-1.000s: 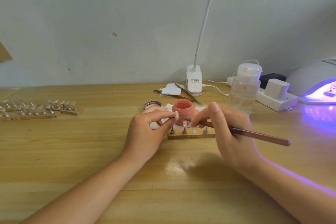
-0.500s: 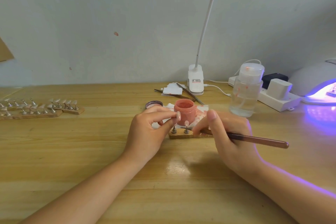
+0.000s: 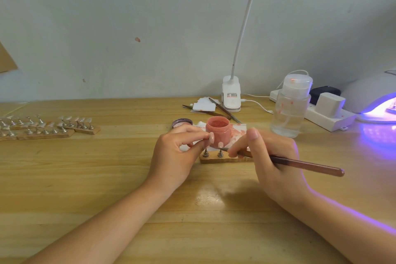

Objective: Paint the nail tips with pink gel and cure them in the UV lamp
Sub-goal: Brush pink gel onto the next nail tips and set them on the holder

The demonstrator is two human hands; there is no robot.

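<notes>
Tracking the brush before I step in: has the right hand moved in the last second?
Yes. Against the pink jar, the right hand has dropped toward the wooden stand, covering its right part, its brush reaching a nail tip there.

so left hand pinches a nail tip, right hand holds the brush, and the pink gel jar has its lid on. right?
Not quite. In the head view the pink gel jar is open, gel showing at its mouth. The rest holds: the left hand pinches a nail tip and the right hand holds the brush.
</notes>
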